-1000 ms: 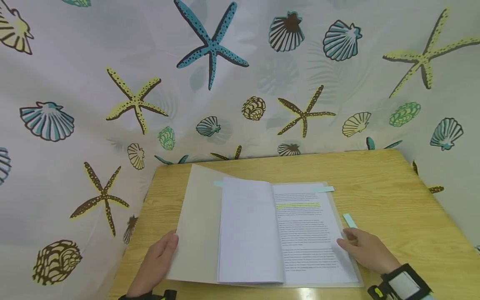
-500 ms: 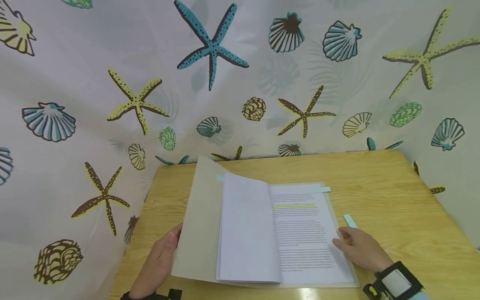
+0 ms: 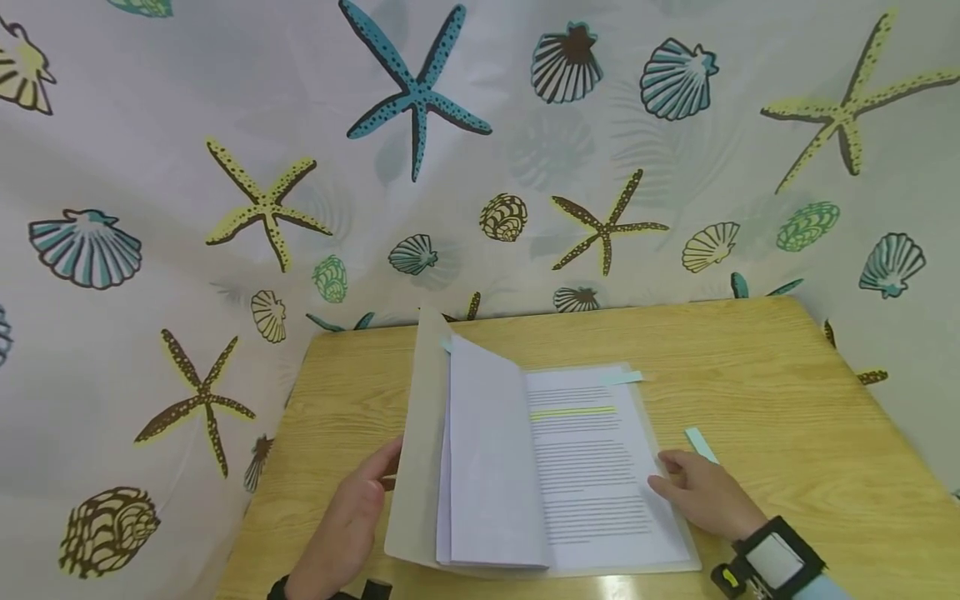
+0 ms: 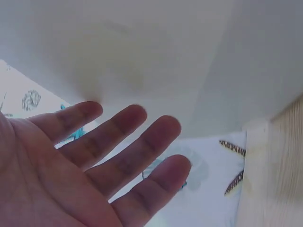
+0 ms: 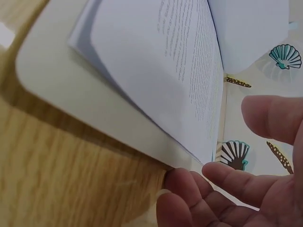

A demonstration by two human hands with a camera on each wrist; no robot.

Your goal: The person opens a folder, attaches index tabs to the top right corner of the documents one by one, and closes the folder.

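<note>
A cream folder point(image 3: 420, 467) lies open on the table, its left cover raised at a steep tilt. White sheets point(image 3: 495, 467) lean over with that cover, baring a printed page point(image 3: 588, 492) with a yellow highlighted line. My left hand point(image 3: 341, 525) is behind the raised cover; in the left wrist view its straight fingers point(image 4: 161, 135) reach up against the cover's outer side. At the folder's right edge rests my right hand point(image 3: 708, 493). The right wrist view has its fingertips point(image 5: 215, 170) at the edge of the pages and back cover, with the thumb point(image 5: 267, 116) standing apart.
A pale blue sticky strip point(image 3: 621, 377) juts from the printed page's upper right edge. Another pale blue strip point(image 3: 701, 446) lies on the wooden table point(image 3: 795, 392) beside the right hand. A curtain point(image 3: 450, 192) printed with shells and starfish surrounds the back and sides.
The left cover and the sheets have tilted up steeply and swung to the right, with my left hand following behind the cover. The folder and right hand have shifted slightly left.
</note>
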